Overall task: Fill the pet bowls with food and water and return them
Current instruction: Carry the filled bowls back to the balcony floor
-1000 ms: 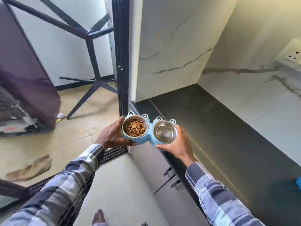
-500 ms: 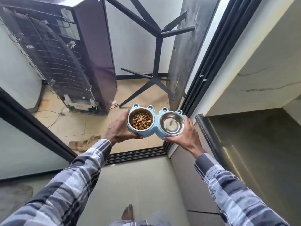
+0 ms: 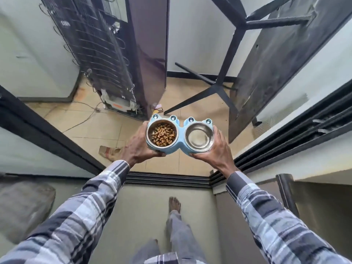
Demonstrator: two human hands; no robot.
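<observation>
We carry the blue double pet feeder (image 3: 180,147) level, long axis crosswise: left hand (image 3: 140,147) grips the kibble end, right hand (image 3: 219,151) the water end (doorway straight ahead).

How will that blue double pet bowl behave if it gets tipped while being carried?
The pet bowl looks like rigid plastic, so it probably won't flex between the left hand and right hand. The kibble lies loose and would likely spill. The shiny right bowl may slosh if it holds water; I can't tell.
</observation>
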